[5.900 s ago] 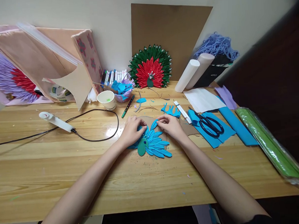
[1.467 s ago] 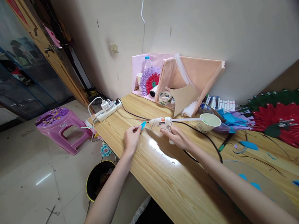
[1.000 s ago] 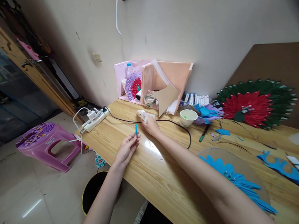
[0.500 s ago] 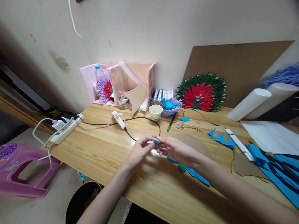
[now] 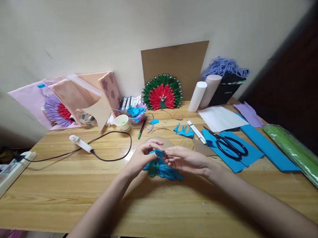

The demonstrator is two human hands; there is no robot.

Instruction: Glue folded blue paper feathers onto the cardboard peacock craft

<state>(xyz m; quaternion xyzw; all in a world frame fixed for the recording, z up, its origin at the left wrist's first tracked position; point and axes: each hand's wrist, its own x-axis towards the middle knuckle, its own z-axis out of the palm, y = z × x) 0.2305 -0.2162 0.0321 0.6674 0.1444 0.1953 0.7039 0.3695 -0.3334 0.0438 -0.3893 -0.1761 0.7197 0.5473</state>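
Between the fingertips of both hands is a small blue petal-shaped piece (image 5: 158, 152), seemingly felt or foam sheet. My left hand (image 5: 141, 157) pinches it from the left, thumb and fingers bent together. From the right, my right hand (image 5: 185, 160) grips its edge with thumb and forefinger, the other fingers curled. Just beneath the hands, blue petals (image 5: 168, 172) fan out beside a dark green rounded shape (image 5: 152, 169). A round cardboard piece (image 5: 164, 142) shows behind the fingers. My hands partly hide these parts.
A white corded tool (image 5: 81, 143) lies on the left, its cable looping near a paper cup (image 5: 122, 122). Black scissors (image 5: 230, 147) rest on blue sheets at right. A green-and-red peacock fan (image 5: 162, 92) leans at the back, near white rolls (image 5: 197, 96). A green marker (image 5: 142, 128) lies mid-table.
The view has turned to the right, bringing the scissors and a green wrapped roll into sight. My hands still hold the small blue piece, now above the blue petals.
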